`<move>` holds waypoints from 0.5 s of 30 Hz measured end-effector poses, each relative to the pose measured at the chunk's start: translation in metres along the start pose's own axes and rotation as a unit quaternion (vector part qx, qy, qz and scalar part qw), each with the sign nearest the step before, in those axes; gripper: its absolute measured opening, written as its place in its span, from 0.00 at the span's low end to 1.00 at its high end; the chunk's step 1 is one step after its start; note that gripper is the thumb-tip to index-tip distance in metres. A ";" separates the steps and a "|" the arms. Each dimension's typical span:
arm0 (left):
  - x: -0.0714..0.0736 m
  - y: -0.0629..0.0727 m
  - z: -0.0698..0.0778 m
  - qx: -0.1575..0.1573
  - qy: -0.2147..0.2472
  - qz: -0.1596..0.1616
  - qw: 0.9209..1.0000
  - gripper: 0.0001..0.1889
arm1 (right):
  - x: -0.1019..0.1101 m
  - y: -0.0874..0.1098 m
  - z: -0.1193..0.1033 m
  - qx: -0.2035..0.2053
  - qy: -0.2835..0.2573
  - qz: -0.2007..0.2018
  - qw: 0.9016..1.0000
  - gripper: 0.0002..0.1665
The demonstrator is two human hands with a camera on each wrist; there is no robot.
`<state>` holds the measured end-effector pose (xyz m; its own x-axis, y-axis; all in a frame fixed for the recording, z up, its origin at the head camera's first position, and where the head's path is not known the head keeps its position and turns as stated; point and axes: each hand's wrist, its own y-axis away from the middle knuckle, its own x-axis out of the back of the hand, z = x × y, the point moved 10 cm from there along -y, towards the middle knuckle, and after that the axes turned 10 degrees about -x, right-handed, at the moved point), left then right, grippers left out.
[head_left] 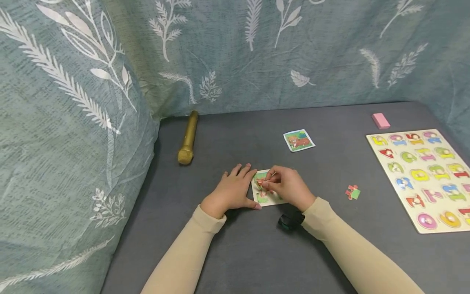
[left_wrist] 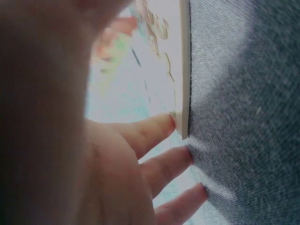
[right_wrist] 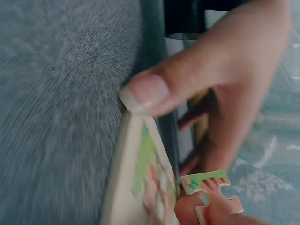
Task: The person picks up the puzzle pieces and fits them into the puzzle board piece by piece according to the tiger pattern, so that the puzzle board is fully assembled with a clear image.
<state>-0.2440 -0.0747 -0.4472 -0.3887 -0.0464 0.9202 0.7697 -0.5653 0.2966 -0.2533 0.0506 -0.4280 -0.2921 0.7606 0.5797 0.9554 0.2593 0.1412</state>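
Observation:
My left hand (head_left: 235, 190) lies with fingers spread at the left side of a small puzzle board (head_left: 269, 201). Its thumb sits by the near corner, and in the left wrist view the index fingertip (left_wrist: 169, 123) meets the board's edge. Over the board, my right hand (head_left: 290, 185) pinches a jigsaw piece (right_wrist: 206, 182) between thumb and fingers. Green, orange and dark stripes show on that piece, with rounded notches. Printed picture parts in green and red show in the board's recess; the right hand covers much of its right half.
Right of the hands lies a loose red-and-green jigsaw piece (head_left: 353, 192). Behind them is a picture card (head_left: 299, 140). A gold microphone (head_left: 188, 139) lies at the back left. Further right are a pink block (head_left: 381, 121) and a large number board (head_left: 400, 204). Patterned cloth (head_left: 235, 81) hangs behind.

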 end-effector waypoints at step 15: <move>0.000 -0.001 -0.001 -0.002 -0.011 0.003 1.000 0.60 | -0.002 -0.018 0.008 -0.034 0.103 0.010 0.994 0.13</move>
<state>-0.2455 -0.0747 -0.4478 -0.3722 -0.0316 0.9276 0.7706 -0.5675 0.2899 -0.2700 0.0489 -0.4381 -0.2652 0.6261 0.7333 0.9636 0.1994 0.1783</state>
